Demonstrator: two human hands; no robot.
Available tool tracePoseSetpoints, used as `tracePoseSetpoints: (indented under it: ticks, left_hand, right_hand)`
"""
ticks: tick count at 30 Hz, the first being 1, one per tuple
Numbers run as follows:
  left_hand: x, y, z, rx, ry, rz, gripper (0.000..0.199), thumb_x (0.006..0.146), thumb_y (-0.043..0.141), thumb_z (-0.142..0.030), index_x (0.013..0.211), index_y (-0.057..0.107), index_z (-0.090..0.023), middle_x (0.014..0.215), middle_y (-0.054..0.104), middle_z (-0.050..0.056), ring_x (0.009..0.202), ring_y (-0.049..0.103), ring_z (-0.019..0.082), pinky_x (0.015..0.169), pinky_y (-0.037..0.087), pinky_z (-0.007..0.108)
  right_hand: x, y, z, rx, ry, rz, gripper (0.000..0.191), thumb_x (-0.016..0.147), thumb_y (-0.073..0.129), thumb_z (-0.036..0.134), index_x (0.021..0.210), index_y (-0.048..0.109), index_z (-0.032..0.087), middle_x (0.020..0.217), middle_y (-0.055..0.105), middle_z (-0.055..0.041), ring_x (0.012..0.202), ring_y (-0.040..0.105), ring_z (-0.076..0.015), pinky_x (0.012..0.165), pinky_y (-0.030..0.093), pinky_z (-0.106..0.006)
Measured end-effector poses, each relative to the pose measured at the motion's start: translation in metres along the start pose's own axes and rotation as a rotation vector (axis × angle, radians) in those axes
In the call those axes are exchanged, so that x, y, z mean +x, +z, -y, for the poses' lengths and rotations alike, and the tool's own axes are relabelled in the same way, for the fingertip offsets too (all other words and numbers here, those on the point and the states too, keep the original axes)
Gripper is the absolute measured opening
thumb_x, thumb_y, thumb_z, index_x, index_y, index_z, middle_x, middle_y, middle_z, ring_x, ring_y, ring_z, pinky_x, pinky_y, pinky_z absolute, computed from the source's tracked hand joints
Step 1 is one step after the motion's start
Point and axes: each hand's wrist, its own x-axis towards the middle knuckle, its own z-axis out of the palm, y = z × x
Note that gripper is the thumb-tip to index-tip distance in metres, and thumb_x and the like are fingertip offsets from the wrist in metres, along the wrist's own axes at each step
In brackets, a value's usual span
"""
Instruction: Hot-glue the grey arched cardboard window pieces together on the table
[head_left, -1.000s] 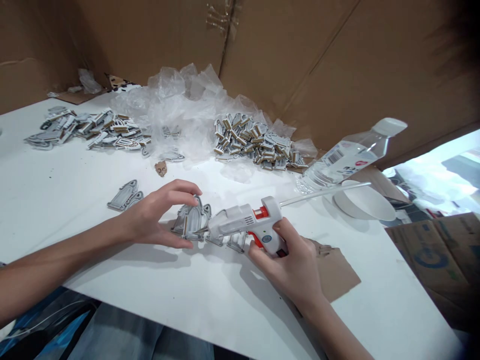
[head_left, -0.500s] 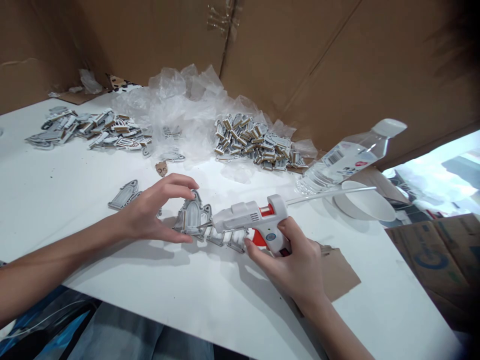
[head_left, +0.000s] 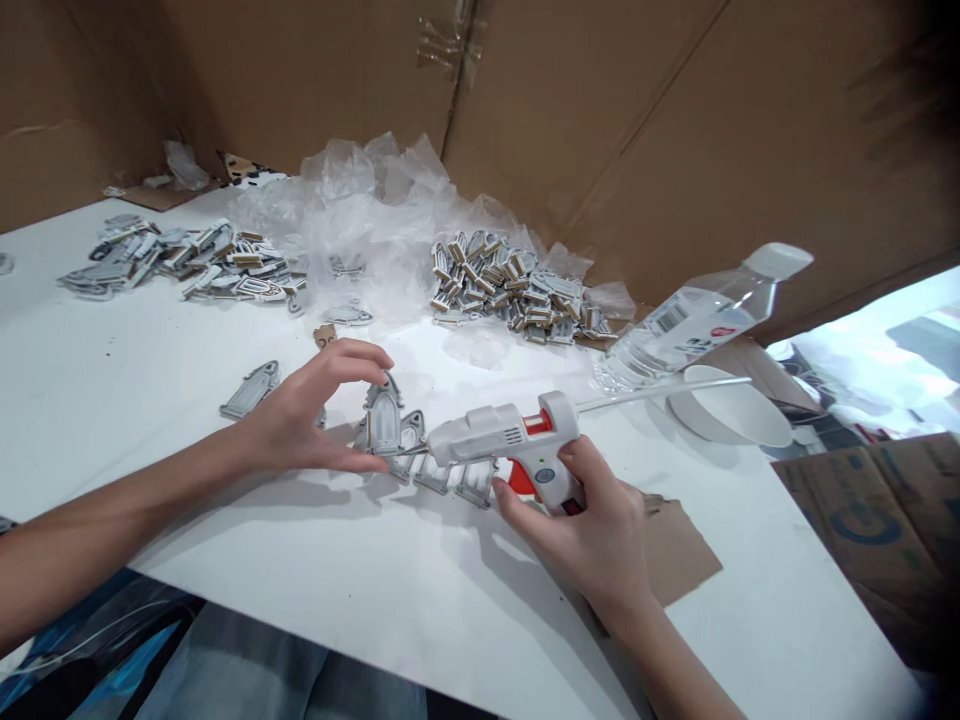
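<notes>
Between left hand [head_left: 300, 425] fingers, a grey arch-shaped piece [head_left: 383, 425], upright; right hand [head_left: 592, 525] clenched around white-and-orange glue gun [head_left: 510, 440].

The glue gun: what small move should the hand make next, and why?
Probably bring the nozzle a touch closer and squeeze the trigger. The right hand holds the glue gun with its tip just short of the grey arch-shaped piece, which the left hand steadies upright between fingertips and thumb on the white table.
</notes>
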Motion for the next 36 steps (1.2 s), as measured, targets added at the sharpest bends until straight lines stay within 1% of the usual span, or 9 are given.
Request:
tracePoseSetpoints:
  ticks: [3, 6, 10, 14, 20, 24, 28, 32, 36]
  left_hand:
    - [0.003, -0.004, 0.002, 0.016, -0.014, 0.001, 0.074, 0.059, 0.088, -0.03, 0.118, 0.046, -0.02, 0.116, 0.057, 0.014, 0.111, 0.057, 0.026, 0.092, 0.051, 0.04]
    - [0.005, -0.015, 0.005, 0.031, -0.056, 0.016, 0.072, 0.061, 0.087, -0.029, 0.119, 0.045, -0.021, 0.117, 0.056, 0.013, 0.112, 0.056, 0.027, 0.094, 0.049, 0.042]
    - [-0.003, -0.034, 0.009, 0.015, -0.144, 0.16, 0.074, 0.064, 0.085, -0.032, 0.125, 0.043, -0.022, 0.123, 0.054, 0.013, 0.119, 0.052, 0.029, 0.1, 0.046, 0.044]
    - [-0.022, -0.044, 0.008, -0.005, -0.316, 0.278, 0.07, 0.068, 0.081, -0.038, 0.126, 0.045, -0.023, 0.13, 0.05, 0.013, 0.126, 0.047, 0.031, 0.105, 0.043, 0.045]
    - [-0.041, -0.037, 0.012, -0.087, -0.432, 0.413, 0.077, 0.07, 0.079, -0.041, 0.133, 0.037, -0.026, 0.141, 0.04, 0.013, 0.132, 0.042, 0.03, 0.109, 0.037, 0.045]
    - [-0.044, -0.031, 0.016, -0.127, -0.498, 0.461, 0.087, 0.07, 0.079, -0.042, 0.139, 0.028, -0.028, 0.142, 0.042, 0.014, 0.131, 0.045, 0.03, 0.107, 0.039, 0.045]
    - [-0.035, -0.028, 0.007, -0.124, -0.53, 0.474, 0.083, 0.071, 0.077, -0.044, 0.139, 0.033, -0.026, 0.144, 0.041, 0.014, 0.131, 0.044, 0.031, 0.106, 0.04, 0.043]
    - [-0.022, -0.02, -0.005, -0.103, -0.525, 0.494, 0.081, 0.071, 0.076, -0.046, 0.138, 0.035, -0.027, 0.144, 0.04, 0.011, 0.131, 0.044, 0.031, 0.106, 0.04, 0.042]
    - [-0.015, -0.012, -0.007, -0.073, -0.482, 0.538, 0.081, 0.072, 0.075, -0.047, 0.139, 0.033, -0.028, 0.145, 0.038, 0.009, 0.133, 0.041, 0.029, 0.107, 0.039, 0.04]
  right_hand:
    - [0.002, -0.002, 0.0, 0.006, 0.036, -0.02, 0.034, 0.065, 0.07, 0.036, 0.072, 0.039, 0.023, 0.049, 0.03, 0.0113, 0.042, 0.025, -0.0057, 0.041, 0.028, -0.018]
    - [0.004, -0.004, -0.001, 0.02, 0.086, -0.024, 0.035, 0.065, 0.069, 0.038, 0.07, 0.038, 0.023, 0.049, 0.031, 0.0106, 0.042, 0.028, -0.0061, 0.039, 0.027, -0.018]
    - [0.006, -0.006, -0.002, 0.027, 0.141, -0.007, 0.036, 0.066, 0.068, 0.043, 0.071, 0.039, 0.023, 0.047, 0.034, 0.0104, 0.041, 0.031, -0.0071, 0.04, 0.03, -0.019]
    - [0.005, -0.005, 0.0, 0.034, 0.177, 0.011, 0.032, 0.068, 0.064, 0.047, 0.075, 0.042, 0.024, 0.048, 0.039, 0.0097, 0.043, 0.032, -0.0086, 0.044, 0.033, -0.021]
    - [0.004, 0.0, -0.009, 0.011, 0.184, 0.012, 0.034, 0.067, 0.064, 0.05, 0.078, 0.044, 0.024, 0.047, 0.043, 0.0093, 0.041, 0.035, -0.0096, 0.044, 0.033, -0.022]
    - [0.003, 0.001, -0.012, 0.024, 0.201, 0.03, 0.036, 0.066, 0.064, 0.053, 0.08, 0.047, 0.024, 0.049, 0.048, 0.0079, 0.041, 0.038, -0.0104, 0.045, 0.034, -0.022]
    - [0.005, -0.004, -0.005, 0.055, 0.242, 0.03, 0.035, 0.067, 0.063, 0.052, 0.079, 0.046, 0.024, 0.05, 0.048, 0.0075, 0.044, 0.037, -0.0106, 0.047, 0.034, -0.023]
    - [0.006, -0.009, -0.001, 0.074, 0.254, 0.037, 0.036, 0.066, 0.065, 0.051, 0.078, 0.044, 0.024, 0.049, 0.043, 0.0088, 0.044, 0.035, -0.0102, 0.047, 0.033, -0.022]
    - [0.006, -0.011, -0.004, 0.079, 0.254, 0.037, 0.038, 0.066, 0.066, 0.052, 0.078, 0.044, 0.024, 0.049, 0.042, 0.009, 0.044, 0.035, -0.01, 0.046, 0.033, -0.022]
